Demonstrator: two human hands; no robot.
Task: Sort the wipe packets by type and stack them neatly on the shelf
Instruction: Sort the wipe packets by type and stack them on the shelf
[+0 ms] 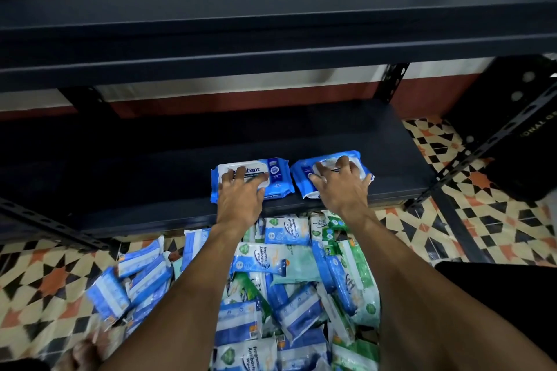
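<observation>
Two blue-and-white wipe packets lie side by side near the front edge of the dark lower shelf. My left hand rests flat on the left packet, fingers spread over its white label. My right hand lies on the right packet with spread fingers, the thumb at its right edge. On the tiled floor below the shelf sits a loose heap of wipe packets, blue ones mixed with green ones; my forearms hide part of it.
An upper dark shelf overhangs the lower one. Perforated metal uprights stand at the right. More blue packets lie scattered at the left on the patterned floor. A bare foot shows bottom left.
</observation>
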